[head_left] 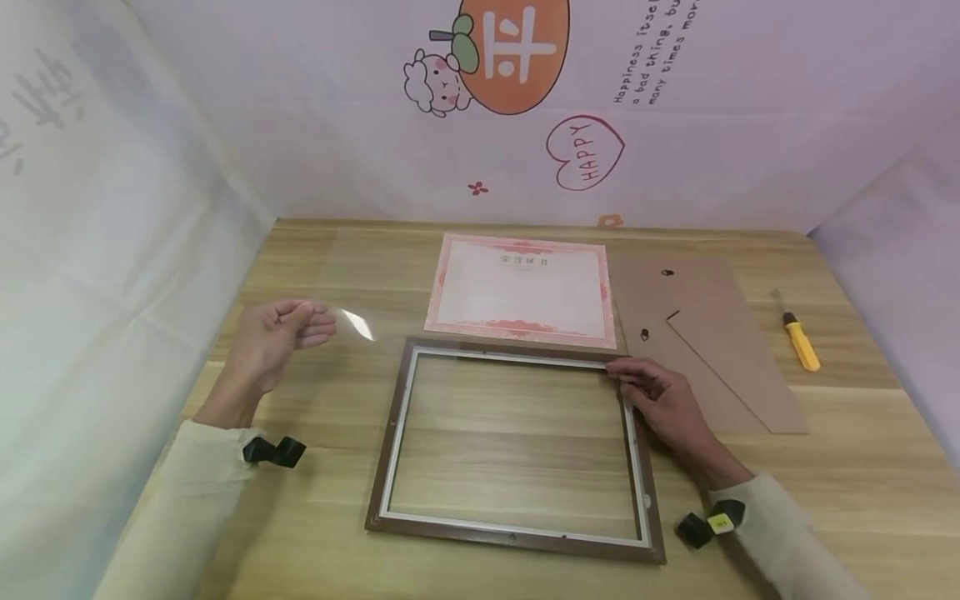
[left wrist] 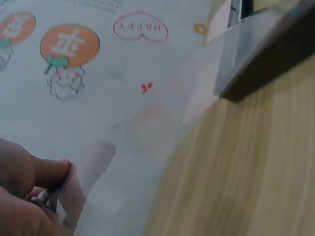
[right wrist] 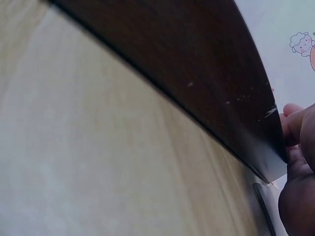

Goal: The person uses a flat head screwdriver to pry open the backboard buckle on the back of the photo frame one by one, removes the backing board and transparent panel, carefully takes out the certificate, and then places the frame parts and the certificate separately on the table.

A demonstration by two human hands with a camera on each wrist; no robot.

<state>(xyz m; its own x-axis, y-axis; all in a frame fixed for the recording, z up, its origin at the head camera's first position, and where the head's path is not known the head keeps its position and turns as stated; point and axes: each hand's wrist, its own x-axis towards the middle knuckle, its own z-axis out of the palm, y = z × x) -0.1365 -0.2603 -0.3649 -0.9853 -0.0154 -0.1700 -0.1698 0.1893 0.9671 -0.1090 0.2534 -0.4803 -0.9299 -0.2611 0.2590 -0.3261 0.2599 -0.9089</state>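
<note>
My left hand (head_left: pixel 273 342) pinches the edge of a clear sheet (head_left: pixel 357 324) between thumb and fingers, raised over the table left of the frame. In the left wrist view the sheet is see-through, with the hand's reflection (left wrist: pixel 96 167) showing in it. A brown picture frame (head_left: pixel 378 450) with a pale inner lip lies on the table, its middle showing bare wood. At the frame's far right corner, my right hand (head_left: pixel 660 400) grips the rim with bent fingers. The right wrist view shows those fingers (right wrist: pixel 295 128) at the end of the frame's dark side.
Behind the frame lies a certificate (head_left: pixel 525 287) with a red-pink border. To the right is a brown backboard (head_left: pixel 712 333) with a stand flap and small black clips. A yellow-handled screwdriver (head_left: pixel 802 342) lies farther right. Printed cloth (head_left: pixel 337 125) hangs behind the table.
</note>
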